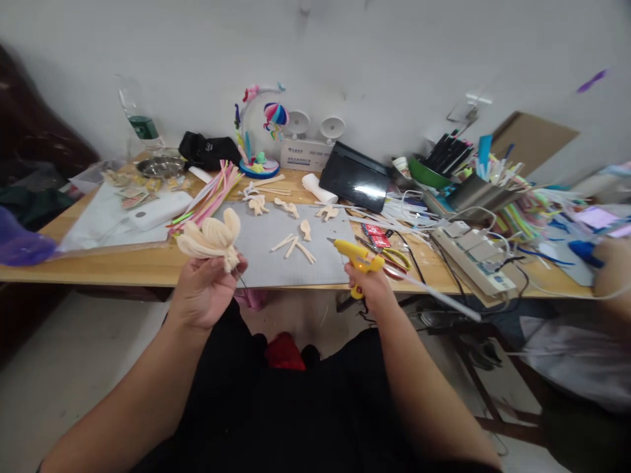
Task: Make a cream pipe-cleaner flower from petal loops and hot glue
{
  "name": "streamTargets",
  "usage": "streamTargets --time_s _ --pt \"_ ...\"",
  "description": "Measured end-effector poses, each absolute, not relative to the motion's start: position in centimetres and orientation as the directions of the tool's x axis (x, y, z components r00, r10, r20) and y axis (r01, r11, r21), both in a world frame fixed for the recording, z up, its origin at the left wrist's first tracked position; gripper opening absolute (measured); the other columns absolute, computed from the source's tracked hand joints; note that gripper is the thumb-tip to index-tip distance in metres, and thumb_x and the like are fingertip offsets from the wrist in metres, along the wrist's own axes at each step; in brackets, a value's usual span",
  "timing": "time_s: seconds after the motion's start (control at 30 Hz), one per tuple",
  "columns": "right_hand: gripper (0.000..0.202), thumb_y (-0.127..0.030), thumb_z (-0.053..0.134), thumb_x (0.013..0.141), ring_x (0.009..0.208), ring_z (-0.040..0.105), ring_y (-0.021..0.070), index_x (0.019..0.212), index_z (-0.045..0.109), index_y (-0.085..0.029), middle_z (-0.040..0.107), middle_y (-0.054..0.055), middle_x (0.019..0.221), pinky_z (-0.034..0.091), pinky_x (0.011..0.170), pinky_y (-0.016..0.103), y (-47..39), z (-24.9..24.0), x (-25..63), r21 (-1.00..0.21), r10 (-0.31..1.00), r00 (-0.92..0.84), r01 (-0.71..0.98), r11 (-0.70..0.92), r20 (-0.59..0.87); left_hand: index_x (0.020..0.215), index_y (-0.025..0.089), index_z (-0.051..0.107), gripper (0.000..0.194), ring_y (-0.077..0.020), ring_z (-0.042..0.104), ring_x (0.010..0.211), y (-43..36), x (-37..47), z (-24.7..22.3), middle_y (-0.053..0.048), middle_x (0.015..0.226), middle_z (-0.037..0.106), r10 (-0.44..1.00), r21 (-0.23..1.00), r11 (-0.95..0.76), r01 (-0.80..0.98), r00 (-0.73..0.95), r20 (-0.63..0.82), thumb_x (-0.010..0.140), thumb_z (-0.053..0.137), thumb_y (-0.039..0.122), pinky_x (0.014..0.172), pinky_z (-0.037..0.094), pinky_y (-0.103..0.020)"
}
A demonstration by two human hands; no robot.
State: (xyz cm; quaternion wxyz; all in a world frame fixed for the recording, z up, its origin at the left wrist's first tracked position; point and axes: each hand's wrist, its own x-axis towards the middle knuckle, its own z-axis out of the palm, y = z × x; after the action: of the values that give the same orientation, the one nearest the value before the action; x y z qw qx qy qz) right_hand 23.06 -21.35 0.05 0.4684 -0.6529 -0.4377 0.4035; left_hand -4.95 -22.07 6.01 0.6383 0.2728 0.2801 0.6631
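My left hand [210, 289] is closed on the base of a cream flower [211, 238], made of looped fuzzy stems, and holds it up at the table's front edge. A yellow glue gun [359, 256] is gripped in my right hand [372, 287], its nozzle pointing left over the grey mat [246, 263]; a long white glue stick [444, 301] juts from its back. Between the hands, short cream stem pieces [296, 248] lie on the mat. Several small cream looped pieces [305, 230] rest farther back on it.
Pink and green pipe cleaners [217, 194] lie left of the mat. Yellow-handled pliers [397, 257] and a white power strip [476, 259] sit to the right. A black tablet-like object [355, 176] leans at the back. Another person's hand [614, 269] is at the far right.
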Motion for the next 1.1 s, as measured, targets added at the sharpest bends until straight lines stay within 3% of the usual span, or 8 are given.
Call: streamTargets --time_s 0.2,0.37,0.47,0.57,0.67,0.8,0.9,1.1 --pt "0.026 -0.039 0.064 0.066 0.044 0.054 0.0152 0.060 0.057 -0.015 0.057 0.003 0.049 0.045 0.046 0.029 -16.7 -0.3 29.4 -0.896 0.892 0.427 0.323 -0.303 -0.147 0.075 0.019 0.065 0.027 -0.0113 0.060 0.069 -21.8 -5.1 6.0 0.001 0.071 0.066 1.000 0.710 -0.014 -0.704 -0.027 -0.008 0.052 0.080 0.021 0.072 0.051 -0.026" --pt "0.014 -0.030 0.056 0.071 0.082 0.059 0.0232 0.070 0.060 -0.016 0.064 0.009 0.071 0.044 0.073 0.034 -17.3 0.7 29.5 -0.761 0.821 0.560 0.579 -0.294 0.109 0.073 0.020 0.065 0.024 -0.0110 0.060 0.068 -21.5 -5.0 5.6 0.001 0.072 0.066 1.000 0.696 -0.001 -0.719 -0.021 -0.020 0.054 0.079 0.021 0.071 0.051 -0.026" --pt "0.021 -0.030 0.047 0.078 0.097 0.054 0.0230 0.083 0.063 -0.017 0.064 0.011 0.093 0.039 0.087 0.035 -16.2 0.6 25.8 -0.677 0.861 0.457 0.708 -0.200 0.223 0.068 0.018 0.063 0.025 -0.0106 0.059 0.067 -21.1 -4.6 5.3 0.001 0.072 0.066 0.998 0.680 0.043 -0.732 0.003 -0.059 0.051 0.080 0.021 0.070 0.052 -0.025" --pt "0.015 -0.030 0.055 0.074 0.093 0.055 0.0210 0.076 0.065 -0.019 0.066 0.008 0.086 0.038 0.088 0.031 -13.1 -0.1 20.9 -0.625 0.939 0.283 0.774 -0.102 0.196 0.069 0.017 0.063 0.025 -0.0112 0.060 0.067 -21.0 -4.0 5.2 0.000 0.071 0.066 0.996 0.667 0.079 -0.741 0.030 -0.084 0.050 0.080 0.020 0.070 0.052 -0.026" --pt "0.016 -0.030 0.059 0.072 0.095 0.056 0.0232 0.070 0.065 -0.016 0.066 0.012 0.086 0.037 0.087 0.031 -10.0 -1.0 17.3 -0.600 0.959 0.234 0.794 -0.094 0.161 0.075 0.016 0.065 0.028 -0.0115 0.060 0.069 -21.1 -3.6 5.3 0.000 0.072 0.066 0.994 0.657 0.102 -0.747 0.055 -0.093 0.051 0.080 0.019 0.072 0.051 -0.026" --pt "0.012 -0.025 0.058 0.070 0.091 0.057 0.0263 0.065 0.062 -0.014 0.065 0.016 0.089 0.039 0.080 0.033 -8.2 -1.6 15.9 -0.614 0.954 0.270 0.778 -0.135 0.132 0.077 0.015 0.065 0.028 -0.0121 0.060 0.069 -21.3 -3.9 5.4 -0.001 0.072 0.065 0.993 0.641 0.112 -0.759 0.061 -0.101 0.053 0.078 0.020 0.072 0.051 -0.026" --pt "0.010 -0.020 0.054 0.071 0.080 0.060 0.0227 0.063 0.058 -0.015 0.065 0.011 0.075 0.042 0.073 0.032 -8.6 -1.3 15.8 -0.671 0.945 0.302 0.728 -0.141 0.130 0.077 0.015 0.065 0.027 -0.0128 0.061 0.070 -21.4 -4.3 5.3 -0.001 0.073 0.065 0.994 0.629 0.105 -0.770 0.060 -0.092 0.054 0.078 0.019 0.071 0.050 -0.027" --pt "0.018 -0.033 0.049 0.079 0.065 0.060 0.0123 0.084 0.054 -0.016 0.062 0.000 0.071 0.048 0.062 0.024 -14.0 1.7 13.2 -0.848 0.927 0.286 0.527 0.057 0.240 0.078 0.015 0.065 0.025 -0.0110 0.061 0.069 -21.3 -3.9 5.1 -0.001 0.073 0.066 0.996 0.587 0.076 -0.806 0.035 -0.082 0.056 0.077 0.016 0.071 0.050 -0.025"
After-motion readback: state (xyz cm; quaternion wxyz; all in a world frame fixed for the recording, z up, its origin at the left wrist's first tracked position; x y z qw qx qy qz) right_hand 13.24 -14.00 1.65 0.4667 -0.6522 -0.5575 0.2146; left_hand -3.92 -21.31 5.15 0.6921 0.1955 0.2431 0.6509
